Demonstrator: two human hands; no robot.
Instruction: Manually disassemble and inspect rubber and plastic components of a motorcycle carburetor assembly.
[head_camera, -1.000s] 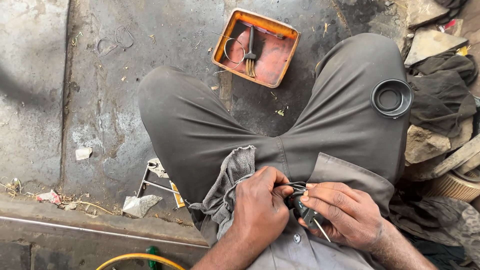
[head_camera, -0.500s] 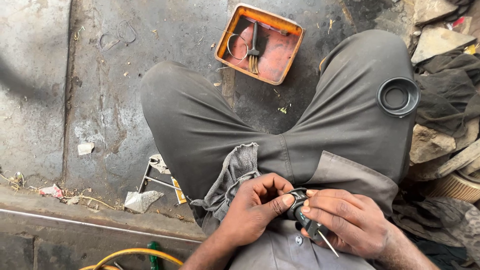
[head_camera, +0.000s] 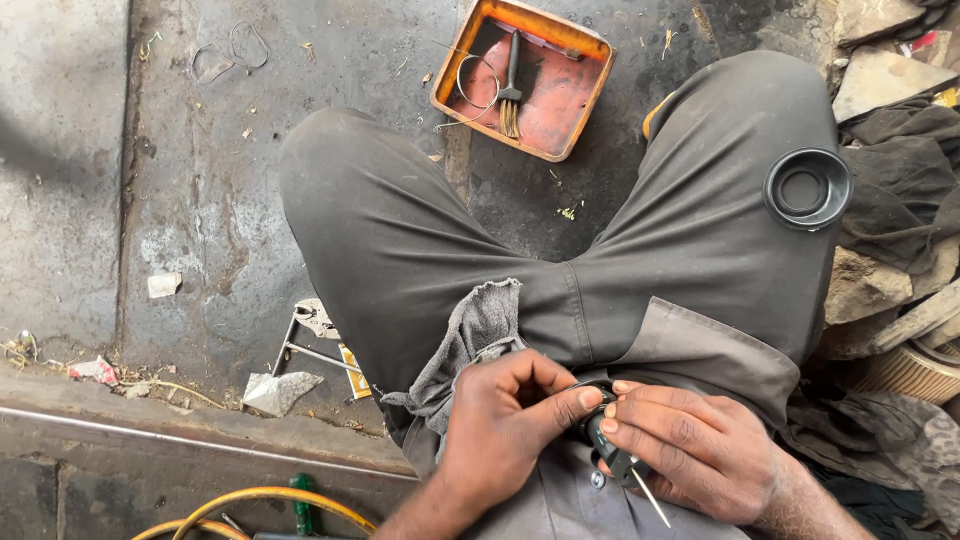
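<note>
Where both thighs hem the lap | left hand, right hand clamped on small dark part

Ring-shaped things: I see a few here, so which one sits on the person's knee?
The thick black rubber ring, resting on the right knee. The thin wire ring lies in the orange tray instead.

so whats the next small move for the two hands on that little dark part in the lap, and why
Probably steady the small dark part with the left hand while the right hand works the thin metal tool at it. Both hands' fingertips pinch the part over the lap, and the tool's shaft sticks out below the right fingers. What the tip touches is hidden, so this is a guess.
</note>
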